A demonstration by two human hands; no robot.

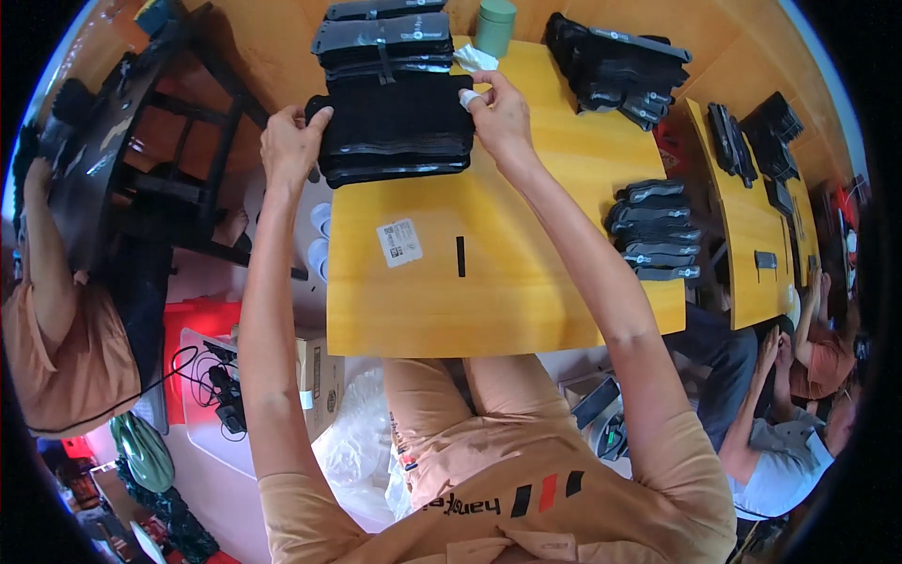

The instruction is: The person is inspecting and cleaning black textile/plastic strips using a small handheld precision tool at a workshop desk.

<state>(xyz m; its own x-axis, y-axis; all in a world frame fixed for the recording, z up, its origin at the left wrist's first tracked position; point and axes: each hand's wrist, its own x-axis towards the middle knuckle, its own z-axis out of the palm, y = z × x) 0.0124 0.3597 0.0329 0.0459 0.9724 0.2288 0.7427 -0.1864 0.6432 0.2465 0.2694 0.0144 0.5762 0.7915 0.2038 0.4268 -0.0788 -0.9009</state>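
A stack of folded black cloth pieces [396, 122], perhaps socks, lies at the far left of the yellow table [507, 315]. My left hand [291, 143] pinches the stack's left edge between thumb and fingers. At its right edge my right hand [502, 115] grips the upper corner, a white wrap around one finger. Just behind are dark bundles [383, 36] with grey labels, one tied with a black band. Nearer to me, a white printed sticker sheet [399, 242] and a short black strip [460, 257] lie on the tabletop.
Dark labelled bundles [615, 66] sit at the far right, with a row of black packs [655, 230] nearer. A green canister [494, 26] stands at the back. A second table [752, 282] is to the right, people [785, 461] beside it. A person's sleeve [70, 348] shows left.
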